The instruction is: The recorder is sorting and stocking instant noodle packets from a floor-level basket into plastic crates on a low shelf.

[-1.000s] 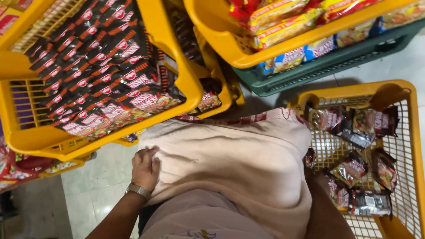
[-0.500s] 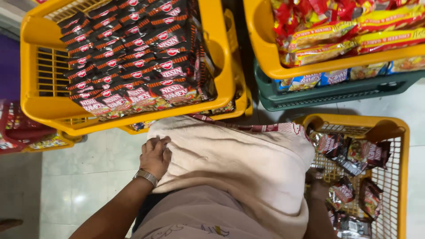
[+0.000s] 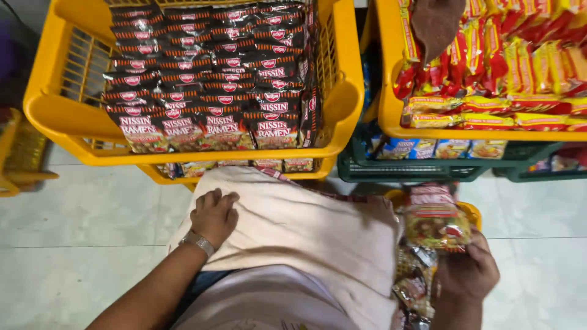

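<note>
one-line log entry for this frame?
left hand: resting on cloth | right hand: holding packet | yellow basket: ahead

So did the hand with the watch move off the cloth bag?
No. The left hand lies on the beige cloth bag, near its top left edge, just as in the earlier pictures; only the camera view shifted.

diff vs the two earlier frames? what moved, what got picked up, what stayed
The right hand, earlier down in the low yellow basket at the right, has come up holding a stack of noodle packets. The view also shifted toward the upper baskets. Unchanged: the left hand stays flat on the cream cloth bag, and the basket of dark packets is untouched.
</note>
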